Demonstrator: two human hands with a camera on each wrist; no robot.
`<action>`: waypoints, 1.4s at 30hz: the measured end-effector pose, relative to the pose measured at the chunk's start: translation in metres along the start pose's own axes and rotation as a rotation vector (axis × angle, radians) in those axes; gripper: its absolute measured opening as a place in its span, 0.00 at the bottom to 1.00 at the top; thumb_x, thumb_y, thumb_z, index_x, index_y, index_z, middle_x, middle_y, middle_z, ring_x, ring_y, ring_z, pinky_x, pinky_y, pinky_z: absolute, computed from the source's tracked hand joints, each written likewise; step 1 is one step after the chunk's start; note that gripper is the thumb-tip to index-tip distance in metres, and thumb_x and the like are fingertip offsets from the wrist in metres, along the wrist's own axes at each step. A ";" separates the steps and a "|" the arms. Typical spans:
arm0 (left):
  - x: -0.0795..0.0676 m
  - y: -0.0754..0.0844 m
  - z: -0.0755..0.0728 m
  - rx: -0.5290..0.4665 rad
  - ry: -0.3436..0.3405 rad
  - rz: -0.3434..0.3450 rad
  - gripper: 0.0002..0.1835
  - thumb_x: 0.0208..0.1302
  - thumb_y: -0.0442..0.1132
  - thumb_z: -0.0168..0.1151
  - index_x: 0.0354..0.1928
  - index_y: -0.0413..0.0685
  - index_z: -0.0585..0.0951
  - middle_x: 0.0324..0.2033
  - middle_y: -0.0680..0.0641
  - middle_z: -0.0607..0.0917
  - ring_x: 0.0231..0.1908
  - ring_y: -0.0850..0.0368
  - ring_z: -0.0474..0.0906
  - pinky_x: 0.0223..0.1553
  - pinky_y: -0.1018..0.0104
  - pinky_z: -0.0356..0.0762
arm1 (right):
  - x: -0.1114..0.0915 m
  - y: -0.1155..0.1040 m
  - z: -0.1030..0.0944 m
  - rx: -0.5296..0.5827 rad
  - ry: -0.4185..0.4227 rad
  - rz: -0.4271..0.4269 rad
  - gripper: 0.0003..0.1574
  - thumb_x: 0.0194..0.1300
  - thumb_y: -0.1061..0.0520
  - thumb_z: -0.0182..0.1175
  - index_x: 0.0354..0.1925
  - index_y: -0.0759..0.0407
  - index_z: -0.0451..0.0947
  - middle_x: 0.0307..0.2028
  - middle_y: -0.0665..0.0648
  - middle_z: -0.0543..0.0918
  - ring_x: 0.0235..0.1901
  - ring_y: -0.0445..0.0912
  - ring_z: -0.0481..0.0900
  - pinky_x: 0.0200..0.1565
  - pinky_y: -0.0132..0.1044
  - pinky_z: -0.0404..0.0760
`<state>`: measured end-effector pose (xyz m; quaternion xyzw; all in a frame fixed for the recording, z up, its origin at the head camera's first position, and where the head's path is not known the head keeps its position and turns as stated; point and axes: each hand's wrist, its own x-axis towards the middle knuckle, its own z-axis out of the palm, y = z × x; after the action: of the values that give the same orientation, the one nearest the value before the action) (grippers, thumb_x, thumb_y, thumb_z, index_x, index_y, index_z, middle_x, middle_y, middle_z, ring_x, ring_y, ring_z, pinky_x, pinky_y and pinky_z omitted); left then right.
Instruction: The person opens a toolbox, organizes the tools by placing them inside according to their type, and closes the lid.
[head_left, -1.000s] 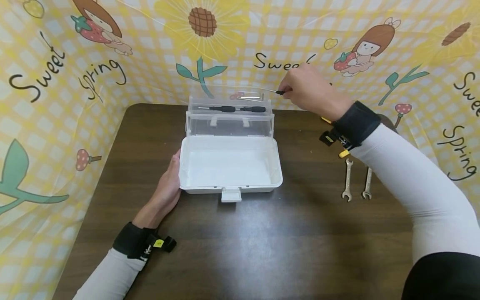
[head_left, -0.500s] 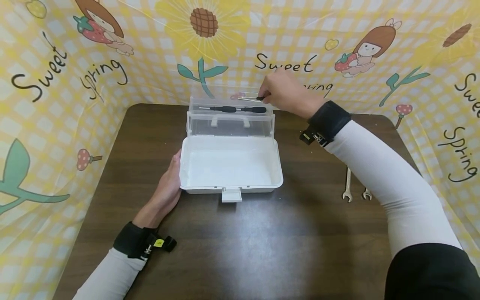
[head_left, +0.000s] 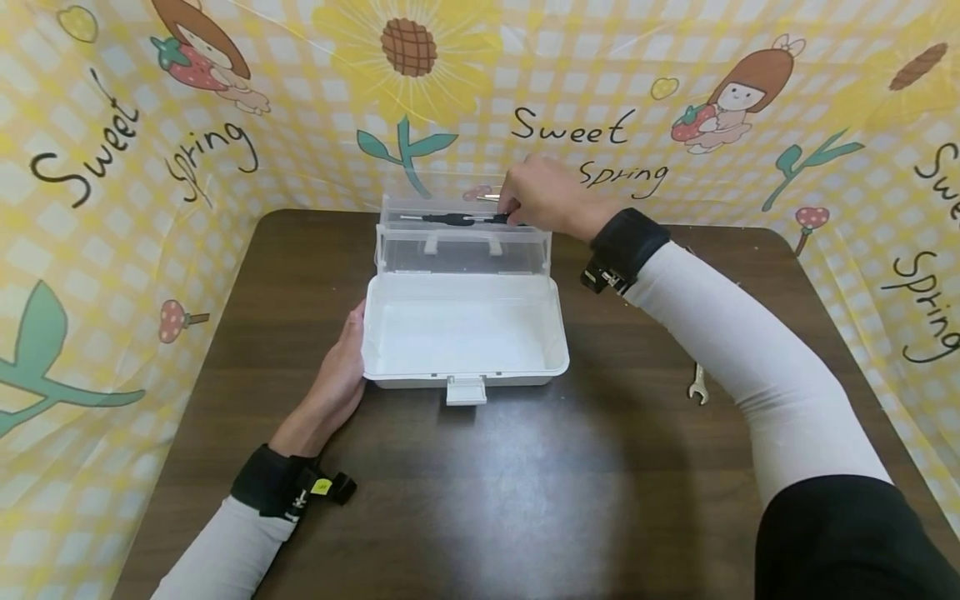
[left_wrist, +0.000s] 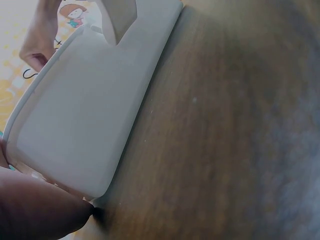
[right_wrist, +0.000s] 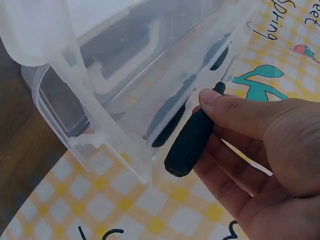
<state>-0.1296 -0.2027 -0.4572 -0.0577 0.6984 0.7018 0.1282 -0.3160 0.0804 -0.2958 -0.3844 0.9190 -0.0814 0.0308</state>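
A white toolbox (head_left: 465, 327) stands unlatched on the table, its clear upper trays (head_left: 461, 254) raised at the back. My left hand (head_left: 337, 379) rests along the box's left side; most of its fingers are hidden there. Over the back tray, my right hand (head_left: 543, 196) pinches a screwdriver (right_wrist: 192, 140) with a black handle and a thin metal shaft between thumb and fingers. Through the clear plastic, black-handled screwdrivers (right_wrist: 170, 120) show lying in the tray beside it.
An open-end wrench (head_left: 698, 387) lies on the table (head_left: 487, 500) at the right, partly under the right sleeve. A bright metal piece (head_left: 487, 197) shows behind the tray. Yellow checked cloth (head_left: 300, 125) hangs close behind the table.
My right hand has moved left and down with the screwdriver, from right of the toolbox to over its back tray. The left hand stays at the box's side.
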 end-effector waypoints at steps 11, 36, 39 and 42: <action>0.003 0.001 0.002 0.009 0.002 -0.006 0.38 0.69 0.69 0.28 0.78 0.70 0.41 0.77 0.63 0.41 0.74 0.67 0.38 0.73 0.58 0.41 | 0.004 0.008 0.005 0.072 -0.036 -0.031 0.12 0.57 0.65 0.68 0.41 0.59 0.89 0.40 0.58 0.89 0.42 0.48 0.85 0.48 0.41 0.81; 0.002 0.001 0.001 0.013 0.005 -0.010 0.39 0.68 0.70 0.27 0.78 0.70 0.40 0.78 0.62 0.40 0.74 0.66 0.38 0.73 0.57 0.41 | 0.012 0.015 0.014 0.067 -0.040 -0.085 0.12 0.56 0.62 0.69 0.41 0.60 0.89 0.38 0.57 0.89 0.39 0.46 0.85 0.46 0.41 0.83; 0.001 0.001 0.000 0.011 0.002 -0.004 0.39 0.69 0.69 0.27 0.79 0.69 0.40 0.78 0.62 0.40 0.74 0.66 0.38 0.73 0.57 0.41 | 0.011 0.016 0.012 0.070 -0.040 -0.088 0.12 0.57 0.62 0.69 0.42 0.60 0.88 0.39 0.57 0.89 0.39 0.46 0.85 0.46 0.40 0.82; 0.000 0.001 -0.001 0.010 -0.001 -0.002 0.38 0.70 0.69 0.27 0.78 0.69 0.40 0.77 0.62 0.41 0.74 0.66 0.38 0.73 0.57 0.41 | 0.010 0.016 0.010 0.074 -0.043 -0.085 0.13 0.58 0.61 0.68 0.43 0.60 0.88 0.40 0.57 0.89 0.40 0.46 0.85 0.46 0.40 0.82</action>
<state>-0.1297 -0.2033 -0.4565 -0.0574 0.7019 0.6981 0.1293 -0.3326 0.0830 -0.3078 -0.4236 0.8973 -0.1081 0.0612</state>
